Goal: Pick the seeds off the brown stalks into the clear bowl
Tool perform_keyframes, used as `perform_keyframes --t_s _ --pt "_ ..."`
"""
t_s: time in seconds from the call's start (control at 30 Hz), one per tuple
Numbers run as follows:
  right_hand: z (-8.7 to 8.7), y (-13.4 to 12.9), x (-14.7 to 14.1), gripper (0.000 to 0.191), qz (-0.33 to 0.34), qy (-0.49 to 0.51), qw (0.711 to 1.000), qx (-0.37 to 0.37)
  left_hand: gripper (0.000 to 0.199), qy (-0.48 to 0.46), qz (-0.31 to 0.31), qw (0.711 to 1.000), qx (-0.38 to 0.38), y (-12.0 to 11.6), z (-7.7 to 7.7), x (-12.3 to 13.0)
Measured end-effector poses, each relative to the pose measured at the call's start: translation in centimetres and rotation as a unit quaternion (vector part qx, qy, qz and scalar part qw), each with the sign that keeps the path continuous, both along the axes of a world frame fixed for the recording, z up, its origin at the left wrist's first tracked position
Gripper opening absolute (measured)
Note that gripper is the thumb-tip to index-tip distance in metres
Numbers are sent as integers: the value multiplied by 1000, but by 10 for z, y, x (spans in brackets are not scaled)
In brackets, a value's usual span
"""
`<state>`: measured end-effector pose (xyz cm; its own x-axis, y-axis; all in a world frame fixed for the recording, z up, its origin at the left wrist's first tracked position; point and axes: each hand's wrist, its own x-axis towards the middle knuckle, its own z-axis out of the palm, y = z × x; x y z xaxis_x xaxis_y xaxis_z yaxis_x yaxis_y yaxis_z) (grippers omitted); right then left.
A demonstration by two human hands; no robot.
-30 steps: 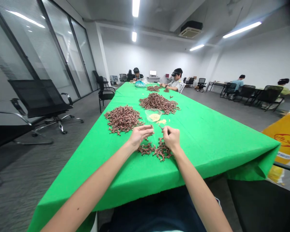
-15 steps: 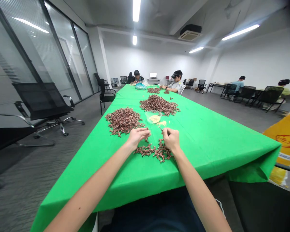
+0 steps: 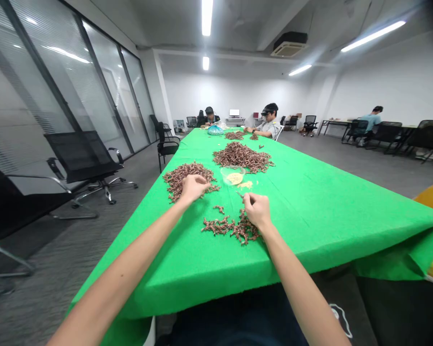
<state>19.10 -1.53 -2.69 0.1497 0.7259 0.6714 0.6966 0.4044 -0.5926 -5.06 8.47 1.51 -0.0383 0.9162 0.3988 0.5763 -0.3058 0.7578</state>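
Leftward and slightly up the frame, my left hand (image 3: 194, 188) has moved since the earlier frame, from near the tool's tip to the large pile (image 3: 175, 180) of knobbly brown pieces left of centre. My right hand (image 3: 257, 209) has stayed near the middle, while the whole room has slid a little rightward as my view turned. That right grip pinches a slim tool (image 3: 239, 194), its tip poking out to the left; the left fingers curl at the pile's right edge, and I cannot tell whether they pinch a piece. More brown pieces lie in a small heap (image 3: 243, 234) below my right hand, with a loose piece (image 3: 219, 209) between my hands on the green-covered table (image 3: 328, 221). Dragging one knobbly piece out could snag its neighbours and scatter them. My tool's tip points towards the clear bowl (image 3: 222, 177), just above centre; a careless knock there could spill its pale bits, and my knuckles could brush the pale crumbs (image 3: 246, 184) beside it among the brown pieces.
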Motion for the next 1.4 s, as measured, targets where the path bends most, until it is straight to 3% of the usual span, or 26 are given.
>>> perform_keyframes --t_s 0.13,0.3,0.5,0.6,0.77,0.9,0.97,1.1,1.23,1.4 --pt "0 0 1 46 0 -1 1000 3 32 131 74 987 61 38 30 -20" --pt "0 0 2 46 -6 4 1000 0 51 179 50 982 46 51 37 -40" --pt "2 -1 2 47 -11 13 1000 3 27 106 19 993 54 8 21 -32" --pt "3 -1 2 45 -16 18 1000 0 24 102 -67 992 25 -21 5 -16" --pt "2 0 3 46 -21 15 1000 -17 36 198 -162 966 -34 -47 -22 8" --pt "0 1 4 47 -25 7 999 -26 21 279 -179 943 -4 -48 -34 14" --pt "-1 2 4 48 -24 1 999 -28 16 264 -173 949 1 -50 -35 14" --pt "-2 1 4 48 -13 -7 999 -31 14 143 -199 969 10 -60 -30 14" --pt "-1 1 5 48 14 -7 999 -38 10 64 -225 971 51 -69 -21 15" --pt "2 0 3 54 156 62 975 -143 25 -54 -255 963 64 -79 -15 23"
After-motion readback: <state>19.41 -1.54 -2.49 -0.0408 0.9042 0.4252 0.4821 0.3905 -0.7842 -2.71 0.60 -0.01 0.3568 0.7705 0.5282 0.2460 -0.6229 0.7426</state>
